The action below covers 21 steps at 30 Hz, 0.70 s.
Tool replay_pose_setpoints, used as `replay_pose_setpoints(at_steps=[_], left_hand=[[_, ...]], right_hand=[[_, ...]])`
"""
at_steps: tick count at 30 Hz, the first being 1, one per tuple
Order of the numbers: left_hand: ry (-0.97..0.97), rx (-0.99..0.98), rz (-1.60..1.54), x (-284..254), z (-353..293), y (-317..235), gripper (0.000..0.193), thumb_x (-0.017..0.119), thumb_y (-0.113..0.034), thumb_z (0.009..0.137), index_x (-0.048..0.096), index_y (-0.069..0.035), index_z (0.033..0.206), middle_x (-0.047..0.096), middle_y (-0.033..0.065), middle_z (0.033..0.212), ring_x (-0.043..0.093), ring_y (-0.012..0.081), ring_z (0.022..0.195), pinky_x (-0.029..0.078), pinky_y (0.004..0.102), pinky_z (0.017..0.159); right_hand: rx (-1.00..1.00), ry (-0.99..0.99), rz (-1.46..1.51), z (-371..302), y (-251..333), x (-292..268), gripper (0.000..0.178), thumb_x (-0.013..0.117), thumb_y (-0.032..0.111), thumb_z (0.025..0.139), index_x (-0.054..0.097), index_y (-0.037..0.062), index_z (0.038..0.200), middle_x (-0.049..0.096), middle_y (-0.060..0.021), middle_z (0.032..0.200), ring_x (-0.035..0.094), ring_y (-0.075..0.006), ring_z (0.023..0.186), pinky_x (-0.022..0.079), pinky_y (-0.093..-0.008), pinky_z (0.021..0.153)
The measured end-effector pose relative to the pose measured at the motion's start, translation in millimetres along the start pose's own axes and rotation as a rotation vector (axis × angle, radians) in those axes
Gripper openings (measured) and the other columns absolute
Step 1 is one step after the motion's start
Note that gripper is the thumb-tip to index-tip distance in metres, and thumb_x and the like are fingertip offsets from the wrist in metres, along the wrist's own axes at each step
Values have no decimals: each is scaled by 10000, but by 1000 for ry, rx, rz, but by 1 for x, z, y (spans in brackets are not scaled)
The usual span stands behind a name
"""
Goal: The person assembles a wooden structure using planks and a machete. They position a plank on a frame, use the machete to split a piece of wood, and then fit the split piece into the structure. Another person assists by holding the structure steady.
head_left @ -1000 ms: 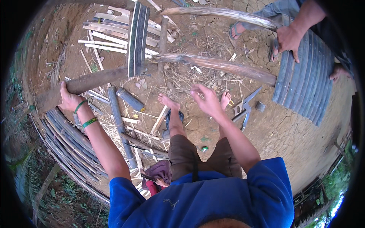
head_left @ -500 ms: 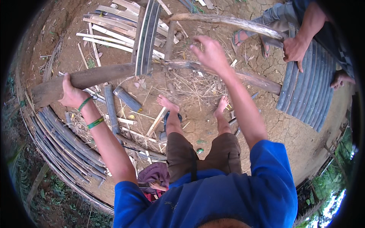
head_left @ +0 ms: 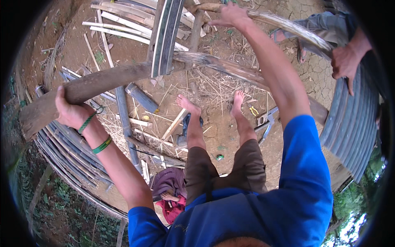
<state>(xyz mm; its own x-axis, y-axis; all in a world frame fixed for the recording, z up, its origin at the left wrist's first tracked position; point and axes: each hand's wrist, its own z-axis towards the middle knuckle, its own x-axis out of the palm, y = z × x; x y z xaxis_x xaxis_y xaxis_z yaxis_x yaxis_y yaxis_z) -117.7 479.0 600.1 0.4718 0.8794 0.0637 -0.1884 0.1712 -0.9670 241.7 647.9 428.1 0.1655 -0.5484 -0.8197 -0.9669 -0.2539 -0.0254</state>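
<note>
My left hand [head_left: 74, 112] grips the thick brown log [head_left: 111, 80] near its left end, the thumb laid over the upper side and the fingers hidden beneath. My right hand [head_left: 233, 16] is on the weathered wooden pole [head_left: 292, 29] at the far side, thumb stretched along the near side and fingers over the top. Between my arms a second pale pole [head_left: 222, 64] runs to the right, partly behind my right forearm. Dark split slats [head_left: 168, 39] stand across the log at the top middle.
Another person's hand [head_left: 349, 59] rests at the far pole's right end, above a grey ribbed panel [head_left: 349, 123]. Split strips [head_left: 127, 31] and dark bamboo lengths [head_left: 74, 152] lie on the left. Pliers [head_left: 253, 109] and a saw-like tool [head_left: 267, 123] lie by my right foot.
My right hand has moved up and away onto the far pole. The other person's hand and the panel now appear further right and lower; my left hand stays on the log.
</note>
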Motion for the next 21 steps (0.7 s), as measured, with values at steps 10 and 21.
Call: replay_pose_setpoints(at_steps=[10, 21], left_hand=[[-3, 1, -8, -2, -15, -3, 292, 713, -92, 779, 624, 140, 931, 647, 188, 979, 647, 261, 844, 554, 380, 807], [22, -47, -53, -3, -13, 4, 355, 646, -193, 803, 650, 117, 975, 655, 251, 992, 653, 307, 917, 540, 429, 851]], right_hand=[[-316, 470, 306, -21, 76, 46, 794, 716, 621, 739, 618, -25, 1192, 596, -192, 1260, 588, -335, 1133, 453, -451, 1003], [-172, -163, -124, 89, -59, 56, 474, 706, 441, 824, 599, 66, 1094, 678, -147, 1010, 667, -306, 950, 555, -432, 810]])
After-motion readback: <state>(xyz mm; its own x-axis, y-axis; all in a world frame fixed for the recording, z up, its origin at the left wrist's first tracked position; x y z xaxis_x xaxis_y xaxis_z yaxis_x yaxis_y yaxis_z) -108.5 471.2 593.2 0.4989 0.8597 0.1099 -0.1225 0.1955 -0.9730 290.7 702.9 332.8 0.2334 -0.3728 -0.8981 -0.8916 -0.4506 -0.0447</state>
